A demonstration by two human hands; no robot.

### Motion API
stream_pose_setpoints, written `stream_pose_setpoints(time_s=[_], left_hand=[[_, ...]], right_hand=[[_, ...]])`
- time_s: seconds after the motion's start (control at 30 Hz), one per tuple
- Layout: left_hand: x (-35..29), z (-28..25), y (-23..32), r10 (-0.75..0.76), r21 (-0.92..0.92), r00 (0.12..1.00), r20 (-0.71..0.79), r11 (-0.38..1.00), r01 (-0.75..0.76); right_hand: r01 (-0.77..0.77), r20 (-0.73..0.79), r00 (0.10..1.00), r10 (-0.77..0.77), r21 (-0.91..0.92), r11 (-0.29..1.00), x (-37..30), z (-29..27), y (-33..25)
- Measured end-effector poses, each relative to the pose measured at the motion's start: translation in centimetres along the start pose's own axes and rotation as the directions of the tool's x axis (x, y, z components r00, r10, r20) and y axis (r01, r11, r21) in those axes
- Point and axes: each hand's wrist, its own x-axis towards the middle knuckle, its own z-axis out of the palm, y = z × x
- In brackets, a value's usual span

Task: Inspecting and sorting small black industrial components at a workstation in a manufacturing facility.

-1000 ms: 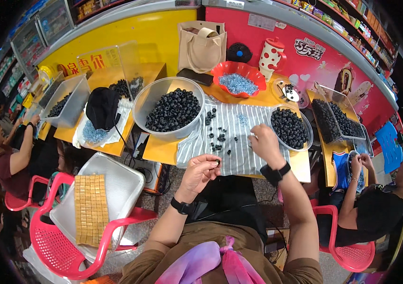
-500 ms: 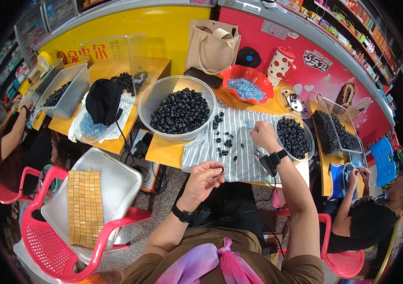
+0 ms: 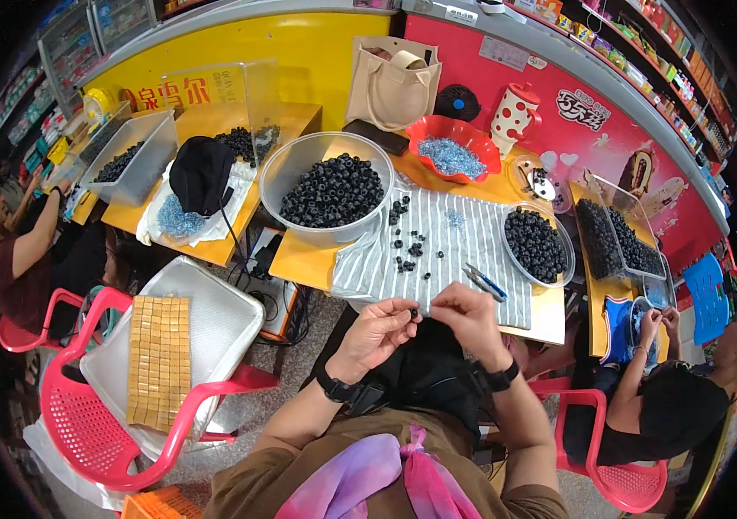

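Note:
Between the thumb and fingers of my left hand (image 3: 374, 333) is a small black ring-shaped part (image 3: 414, 313). My right hand (image 3: 470, 322) is closed in a pinch right beside it; what its fingertips hold is too small to make out. Both hands are over my lap at the near edge of a grey striped cloth (image 3: 481, 233). On that cloth lie several loose black parts (image 3: 409, 251), a few tiny clear-blue pieces (image 3: 455, 218) and a slim blue-and-black hand tool (image 3: 484, 283), just beyond my right hand.
A large clear tub (image 3: 327, 229) and a smaller round tub (image 3: 569, 268) hold black parts. A red bowl (image 3: 491, 164) holds clear-blue pieces. A beige bag (image 3: 386, 86) and spotted cup (image 3: 511, 117) stand behind. A pink chair (image 3: 83, 424) is at left; other people sit on both sides.
My right hand has come back from the tiny clear-blue pieces on the cloth to meet my left hand. The hand tool, partly hidden before, now shows. My left hand still holds the black part.

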Motion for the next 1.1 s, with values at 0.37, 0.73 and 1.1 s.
stream_pose_setpoints(time_s=[0.37, 0.73, 1.1], left_hand=[[-0.6, 0.8, -0.7, 0.000, 0.090, 1.000, -0.018, 0.996, 0.002], [-1.0, -1.4, -0.7, -0.076, -0.017, 0.991, 0.110, 0.997, 0.078], [-0.9, -2.5, 0.0, 0.077, -0.164, 0.996, 0.038, 0.984, -0.070]], right_hand=[[0.420, 0.026, 0.902, -0.432, -0.291, 0.860, -2.5, 1.5, -2.2], [-0.178, 0.250, 0.953, 0.172, -0.001, 0.984, 0.7, -0.2, -0.8], [0.236, 0.092, 0.959, -0.267, -0.782, 0.576, 4.3, 2.5, 2.8]])
